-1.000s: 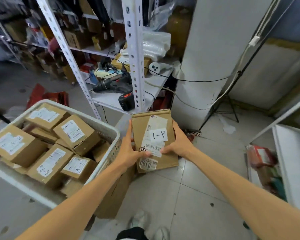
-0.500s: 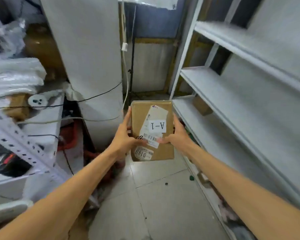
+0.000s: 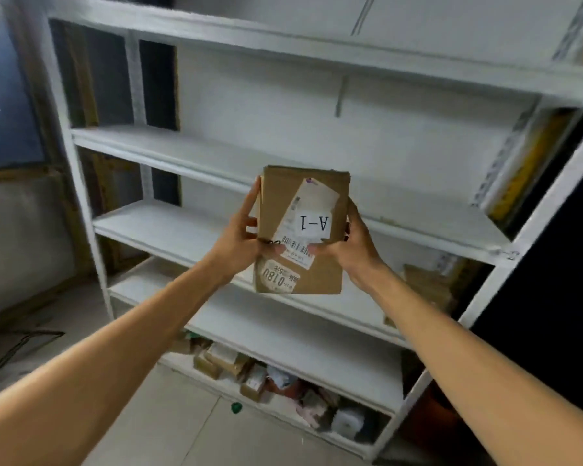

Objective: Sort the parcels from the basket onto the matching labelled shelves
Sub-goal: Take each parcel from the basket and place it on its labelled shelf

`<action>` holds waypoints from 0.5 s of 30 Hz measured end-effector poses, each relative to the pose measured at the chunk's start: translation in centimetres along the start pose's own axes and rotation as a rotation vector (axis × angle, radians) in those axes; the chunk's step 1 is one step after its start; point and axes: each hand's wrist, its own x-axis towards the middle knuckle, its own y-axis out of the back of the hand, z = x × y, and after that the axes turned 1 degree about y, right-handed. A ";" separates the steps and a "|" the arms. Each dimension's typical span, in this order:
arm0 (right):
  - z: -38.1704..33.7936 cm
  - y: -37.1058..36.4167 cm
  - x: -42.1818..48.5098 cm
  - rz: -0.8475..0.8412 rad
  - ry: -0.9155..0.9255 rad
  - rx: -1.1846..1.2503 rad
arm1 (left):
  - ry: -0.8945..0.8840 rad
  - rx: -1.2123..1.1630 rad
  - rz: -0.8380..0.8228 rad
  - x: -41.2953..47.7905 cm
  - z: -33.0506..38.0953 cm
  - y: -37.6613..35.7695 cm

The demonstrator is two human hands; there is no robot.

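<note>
1. Left hand (image 3: 238,242) and right hand (image 3: 349,245) grasp the "A-1" cardboard parcel (image 3: 302,230) by its side edges, in the air before the white shelf unit (image 3: 155,146).
2. It is not yet shelved. Shelf labels are unreadable, and the basket is out of view.
3. A brown box (image 3: 428,284) sits at the unit's right end and small packets (image 3: 229,359) on its bottom tier. Nothing blocks the way.

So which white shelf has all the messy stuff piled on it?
The lowest white metal shelf, right above the floor. It holds a jumble of small cardboard boxes and packets; the shelf above has just one brown cardboard box at its right end.
</note>
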 end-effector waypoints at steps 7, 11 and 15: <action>-1.0 12.3 1.9 0.233 0.052 -0.021 | -0.147 0.023 -0.147 8.0 4.0 -11.1; 0.0 18.6 3.7 0.320 0.063 -0.072 | -0.209 0.041 -0.185 12.1 4.9 -17.4; 2.1 24.7 5.8 0.459 0.048 -0.098 | -0.250 0.049 -0.254 16.2 5.3 -23.7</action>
